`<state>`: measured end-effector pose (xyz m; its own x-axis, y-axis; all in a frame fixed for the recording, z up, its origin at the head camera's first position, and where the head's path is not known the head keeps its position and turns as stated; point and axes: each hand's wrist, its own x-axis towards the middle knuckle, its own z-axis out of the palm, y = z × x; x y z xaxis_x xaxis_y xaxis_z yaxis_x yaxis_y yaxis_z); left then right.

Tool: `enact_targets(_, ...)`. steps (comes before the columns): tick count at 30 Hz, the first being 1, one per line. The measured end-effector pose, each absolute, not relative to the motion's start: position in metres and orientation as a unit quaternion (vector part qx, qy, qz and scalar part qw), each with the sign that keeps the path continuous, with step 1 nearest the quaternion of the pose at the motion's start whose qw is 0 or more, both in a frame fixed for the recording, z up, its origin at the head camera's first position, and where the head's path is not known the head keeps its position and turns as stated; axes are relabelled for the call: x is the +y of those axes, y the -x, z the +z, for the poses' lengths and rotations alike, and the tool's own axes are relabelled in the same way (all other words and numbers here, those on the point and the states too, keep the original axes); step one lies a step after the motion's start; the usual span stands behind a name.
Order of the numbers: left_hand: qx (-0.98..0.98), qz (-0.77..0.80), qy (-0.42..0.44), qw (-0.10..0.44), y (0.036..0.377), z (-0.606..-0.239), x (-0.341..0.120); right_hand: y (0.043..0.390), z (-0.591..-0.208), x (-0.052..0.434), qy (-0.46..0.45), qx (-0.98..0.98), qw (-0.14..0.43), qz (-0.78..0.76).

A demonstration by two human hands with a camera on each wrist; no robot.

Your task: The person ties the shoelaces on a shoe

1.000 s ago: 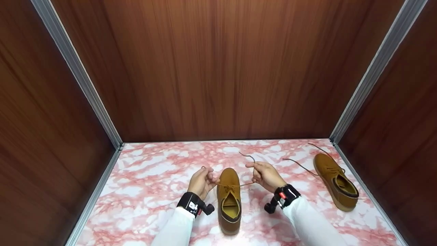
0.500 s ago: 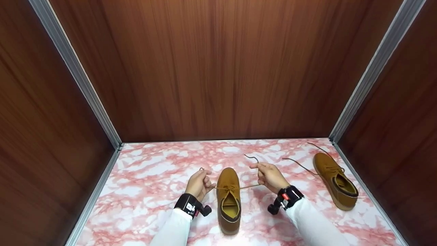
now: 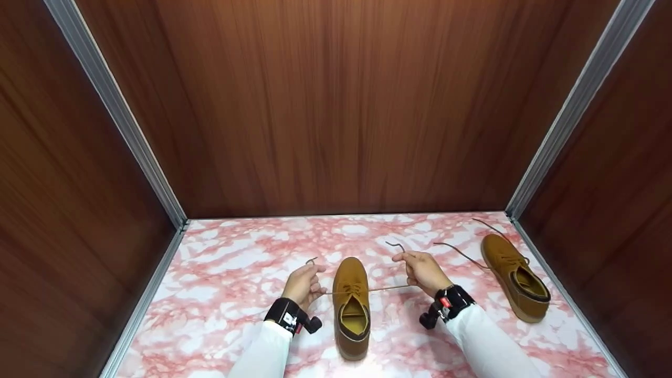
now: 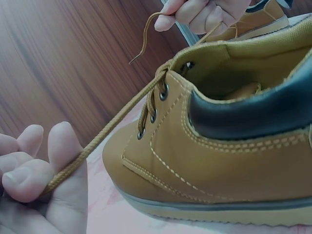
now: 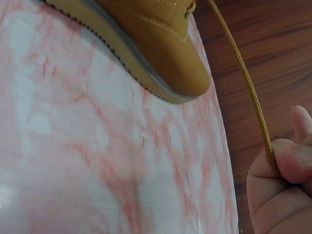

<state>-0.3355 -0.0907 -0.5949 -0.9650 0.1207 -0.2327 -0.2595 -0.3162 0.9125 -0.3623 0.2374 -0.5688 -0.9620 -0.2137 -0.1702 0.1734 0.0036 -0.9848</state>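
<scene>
My left hand [image 3: 301, 283] and right hand [image 3: 423, 271] each pinch one end of the tan shoelace [image 3: 391, 287] of a mustard-brown suede shoe [image 3: 352, 307], the lace stretched taut and nearly level across the shoe's throat. The shoe stands upright on the pink-and-white marbled tabletop [image 3: 220, 310] between my two wrists, toe pointing away from me toward the wood-grain back wall [image 3: 336, 105].

In the left wrist view, my left fingers [image 4: 53, 161] are curled around the lace [image 4: 107, 131], thumb pressing it against them, and the cord runs up to the metal eyelets [image 4: 163, 91] at the top of the shoe [image 4: 219, 161]; my right hand [image 4: 204, 12] shows beyond, closed on the other end, whose short tail curls free below the fingers.

In the right wrist view, my right thumb and fingers [image 5: 285, 163] clamp the lace [image 5: 241, 73], which climbs tight toward the shoe's toe [image 5: 161, 53] and its ribbed sole.

A second shoe [image 3: 517, 278] of the same make sits well apart at the right edge of the tabletop, near the aluminium corner post [image 3: 572, 110], its dark laces [image 3: 462, 253] untied and trailing loose across the marble. Black camera straps circle both wrists above my white sleeves [image 3: 483, 341].
</scene>
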Motion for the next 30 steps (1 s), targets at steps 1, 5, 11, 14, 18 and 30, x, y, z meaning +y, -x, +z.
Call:
enact_targets(1,0.574,0.808,0.063,0.118,0.335,-0.596,-0.091,0.362,-0.569,0.238,0.010,0.697,0.135,-0.705)
enact_targets(5,0.574,0.807,0.067,0.121,0.333,-0.599,-0.093,0.362,-0.571,0.241,0.003,0.705,0.126,-0.697)
enact_targets(11,0.578,0.804,0.066,0.121,0.331,-0.602,-0.097,0.362,-0.577,0.245,0.010,0.716,0.126,-0.686)
enact_targets(14,0.578,0.804,0.065,0.120,0.331,-0.603,-0.097,0.361,-0.579,0.245,0.012,0.723,0.126,-0.680)
enact_targets(18,0.585,0.799,0.071,0.121,0.329,-0.604,-0.096,0.359,-0.579,0.245,0.019,0.736,0.136,-0.663)
enact_targets(30,0.658,0.740,0.057,0.128,0.328,-0.600,-0.086,0.361,-0.566,0.238,0.049,0.739,0.187,-0.645)
